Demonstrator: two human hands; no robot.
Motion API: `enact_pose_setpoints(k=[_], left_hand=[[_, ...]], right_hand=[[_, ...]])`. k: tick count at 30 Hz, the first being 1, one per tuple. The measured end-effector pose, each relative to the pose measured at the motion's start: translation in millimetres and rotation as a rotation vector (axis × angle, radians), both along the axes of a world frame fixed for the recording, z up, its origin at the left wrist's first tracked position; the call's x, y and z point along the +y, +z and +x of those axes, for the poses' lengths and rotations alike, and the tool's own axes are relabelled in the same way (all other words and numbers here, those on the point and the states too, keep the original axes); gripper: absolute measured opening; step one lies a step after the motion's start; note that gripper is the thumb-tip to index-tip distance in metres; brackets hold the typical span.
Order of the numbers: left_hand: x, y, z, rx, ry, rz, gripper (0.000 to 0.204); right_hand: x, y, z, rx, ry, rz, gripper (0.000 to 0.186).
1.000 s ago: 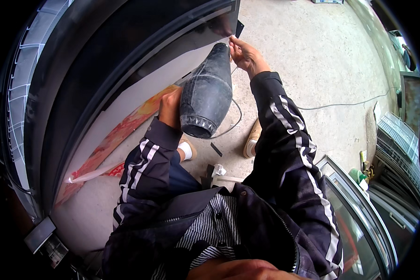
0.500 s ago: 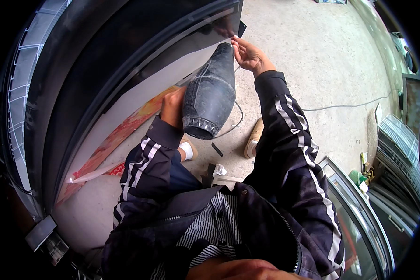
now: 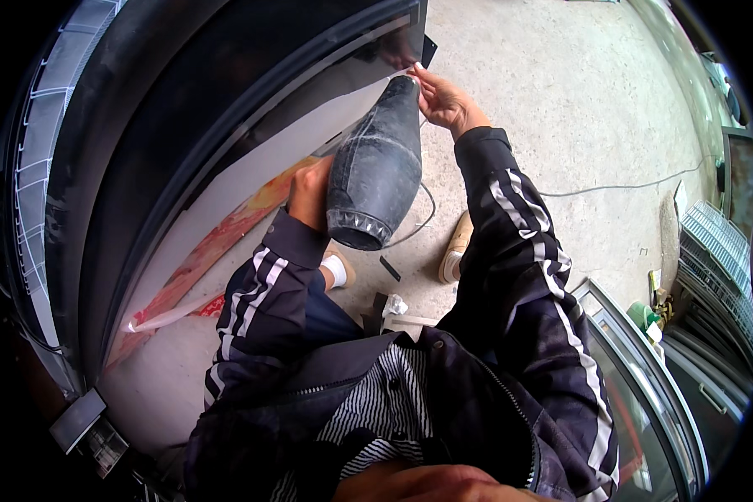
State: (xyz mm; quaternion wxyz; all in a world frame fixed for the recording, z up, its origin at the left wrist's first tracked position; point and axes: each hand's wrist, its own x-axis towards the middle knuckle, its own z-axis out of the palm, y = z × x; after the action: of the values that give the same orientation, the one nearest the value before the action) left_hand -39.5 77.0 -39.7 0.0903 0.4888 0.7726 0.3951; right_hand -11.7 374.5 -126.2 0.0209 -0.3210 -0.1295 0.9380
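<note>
My left hand (image 3: 308,186) is closed around a dusty dark-grey blow dryer (image 3: 374,163), its fingers mostly hidden behind the body. The narrow nozzle points away from me at the lower edge of a large black glossy panel (image 3: 343,52). My right hand (image 3: 418,77) is beside the nozzle, thumb and fingers pinched at that edge, near the panel's corner; what they hold is too small to make out. Below the panel is a white strip (image 3: 194,216) with red-and-yellow printed sheeting (image 3: 221,227) along it. A cord loops beneath the dryer.
Concrete floor (image 3: 544,92) lies ahead, crossed by a grey cable (image 3: 594,191). Wire racks (image 3: 711,247) are stacked at the right, above a curved glass-panelled door (image 3: 619,360). My feet are below the dryer, near scraps (image 3: 393,305). A metal box (image 3: 79,414) sits at the lower left.
The dryer and my left hand have shifted slightly to the right since a second ago. My right fingertips move only slightly, staying at the panel's edge.
</note>
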Motion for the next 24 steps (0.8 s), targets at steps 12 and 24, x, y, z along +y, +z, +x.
enact_pose_setpoints(k=[12, 24], left_hand=[[-1, 2, 1, 0.001, -0.002, 0.018, 0.024], [-1, -1, 0, 0.039, 0.014, 0.013, 0.022]], right_hand=[[0, -1, -4, -0.081, 0.002, -0.041, 0.011], [3, -7, -3, -0.049, -0.012, -0.076, 0.010]])
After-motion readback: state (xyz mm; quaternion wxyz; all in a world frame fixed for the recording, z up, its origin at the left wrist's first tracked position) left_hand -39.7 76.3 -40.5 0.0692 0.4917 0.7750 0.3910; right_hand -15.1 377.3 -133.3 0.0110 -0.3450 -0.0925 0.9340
